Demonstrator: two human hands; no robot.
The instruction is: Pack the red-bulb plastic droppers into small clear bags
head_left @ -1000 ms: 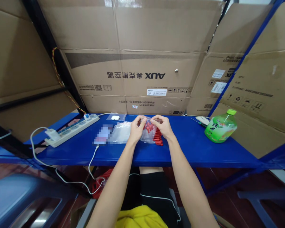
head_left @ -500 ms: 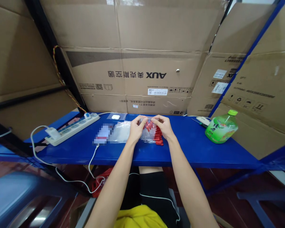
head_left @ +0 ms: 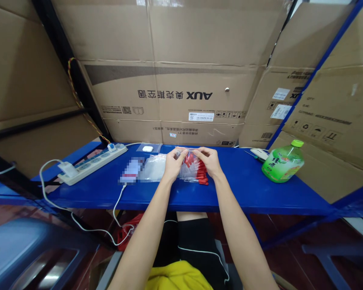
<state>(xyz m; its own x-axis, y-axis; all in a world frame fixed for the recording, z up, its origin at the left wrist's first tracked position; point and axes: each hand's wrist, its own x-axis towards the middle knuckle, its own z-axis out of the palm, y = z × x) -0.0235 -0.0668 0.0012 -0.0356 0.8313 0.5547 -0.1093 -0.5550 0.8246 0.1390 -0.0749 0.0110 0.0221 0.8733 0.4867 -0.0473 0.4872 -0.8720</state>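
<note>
Between my hands, a clear zip bag point(head_left: 187, 172) lies on the blue shelf with several red-handled, thin-shafted pieces point(head_left: 202, 177) in or under it; their exact kind is too small to make out. My left hand point(head_left: 173, 163) pinches the bag's top edge on the left, thumb against fingers. At the right of the same edge, my right hand point(head_left: 209, 161) is closed in a pinch, thumb pointing inward. Fingers partly cover the red-lined top strip. Left of my left hand lies a stack of flat clear bags point(head_left: 153, 168).
A blurred phone point(head_left: 132, 170) on a white cable lies left, near a power strip point(head_left: 93, 163). Behind it is a white case point(head_left: 147, 148) on a plastic bag. A green tea bottle point(head_left: 282, 162) stands right, beside a pale device point(head_left: 259, 153). Cardboard point(head_left: 169, 80) walls the back.
Both hands keep their pinch on the bag's top edge, with at most a tiny shift of the fingers. Nothing else has visibly moved.
</note>
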